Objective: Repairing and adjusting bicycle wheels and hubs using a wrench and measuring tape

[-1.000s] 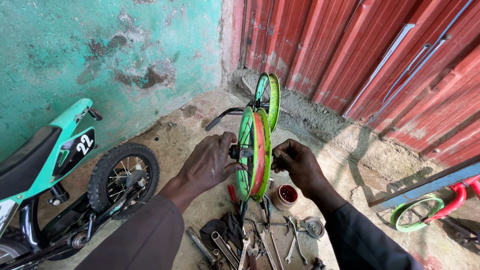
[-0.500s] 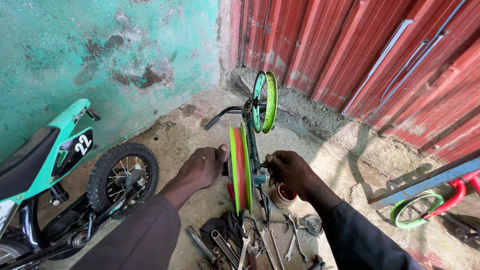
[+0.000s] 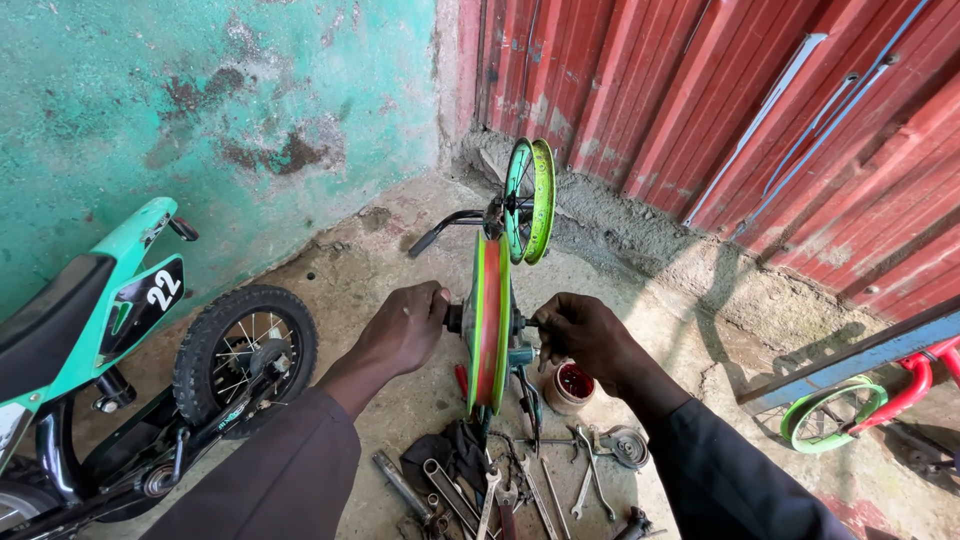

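Steel spanners (image 3: 505,490) lie nearest you on the concrete floor (image 3: 400,250). Above them, the green wheel rim (image 3: 490,325) has swung edge-on to you since a second ago, axle running left-right. Your left hand (image 3: 405,325) clenches one axle end; your right hand (image 3: 580,335) grasps the other. Beyond stands a second rim (image 3: 530,200).

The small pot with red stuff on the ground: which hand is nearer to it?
Right. The right hand grips the axle just above the pot; the left hand is across the wheel, farther away.
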